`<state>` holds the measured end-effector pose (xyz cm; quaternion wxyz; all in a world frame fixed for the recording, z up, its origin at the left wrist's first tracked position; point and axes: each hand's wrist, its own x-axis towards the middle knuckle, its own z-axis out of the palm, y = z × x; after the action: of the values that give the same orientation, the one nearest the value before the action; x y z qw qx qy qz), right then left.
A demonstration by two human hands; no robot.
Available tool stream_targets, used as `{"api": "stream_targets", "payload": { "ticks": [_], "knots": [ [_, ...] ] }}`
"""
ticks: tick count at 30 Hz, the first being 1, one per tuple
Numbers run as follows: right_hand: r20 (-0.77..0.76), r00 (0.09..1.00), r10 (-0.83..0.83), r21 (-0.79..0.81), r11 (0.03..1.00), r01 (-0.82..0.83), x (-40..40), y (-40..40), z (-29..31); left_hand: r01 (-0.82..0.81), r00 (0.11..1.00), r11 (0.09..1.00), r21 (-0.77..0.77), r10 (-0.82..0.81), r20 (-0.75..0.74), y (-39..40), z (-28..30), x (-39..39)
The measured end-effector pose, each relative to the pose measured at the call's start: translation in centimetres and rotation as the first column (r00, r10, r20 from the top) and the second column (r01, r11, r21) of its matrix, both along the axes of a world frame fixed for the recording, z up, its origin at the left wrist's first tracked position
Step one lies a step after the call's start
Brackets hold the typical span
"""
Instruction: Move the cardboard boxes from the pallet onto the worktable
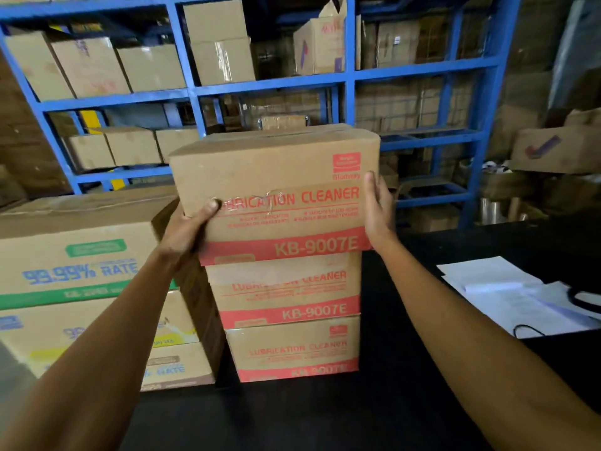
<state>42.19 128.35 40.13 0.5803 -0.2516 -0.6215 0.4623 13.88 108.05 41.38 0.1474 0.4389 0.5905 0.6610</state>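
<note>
A cardboard box [276, 177] printed "LUBRICATION CLEANER KB-9007E" in red sits on top of two like boxes [286, 288] stacked on the black worktable [325, 415]. My left hand [187, 229] grips its lower left corner, thumb on the front face. Against the box's right side, my right hand [379, 206] presses with straight fingers. The top box stands slightly skewed over the one below. The pallet is not in view.
To the left stands a stack of bigger boxes [78, 255] with green and blue print, touching the red-print stack. White papers [517, 294] lie on the table at right. Blue metal shelving [349, 76] full of cartons rises behind.
</note>
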Motion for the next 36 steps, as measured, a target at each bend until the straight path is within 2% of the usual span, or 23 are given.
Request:
{"api": "stream_targets", "payload": {
  "ticks": [2,7,17,24,36],
  "knots": [
    [0.048,0.999,-0.022,0.002,1.0,0.022,0.0,-0.6,-2.8,0.001,1.0,0.999,-0.047,-0.002,-0.018,-0.5,-1.9,0.5],
    [0.187,0.982,0.031,-0.046,0.999,-0.023,0.5,-1.2,-6.7,-0.022,0.997,0.99,-0.14,0.031,0.064,-1.4,-4.4,0.9],
    [0.352,0.928,0.121,-0.117,0.99,-0.084,-0.3,-1.0,-6.1,-0.187,0.982,0.965,-0.184,0.188,-0.013,-0.6,-5.1,-1.4],
    [0.324,0.933,0.157,-0.194,0.976,-0.097,-0.8,-1.2,-5.5,-0.334,0.942,0.913,-0.232,0.316,-0.112,-0.2,-4.6,0.4],
    [0.297,0.946,0.127,-0.2,0.978,-0.068,-0.9,-1.5,-6.1,-0.373,0.926,0.883,-0.285,0.335,-0.174,-0.8,-4.5,1.4]
  ]
}}
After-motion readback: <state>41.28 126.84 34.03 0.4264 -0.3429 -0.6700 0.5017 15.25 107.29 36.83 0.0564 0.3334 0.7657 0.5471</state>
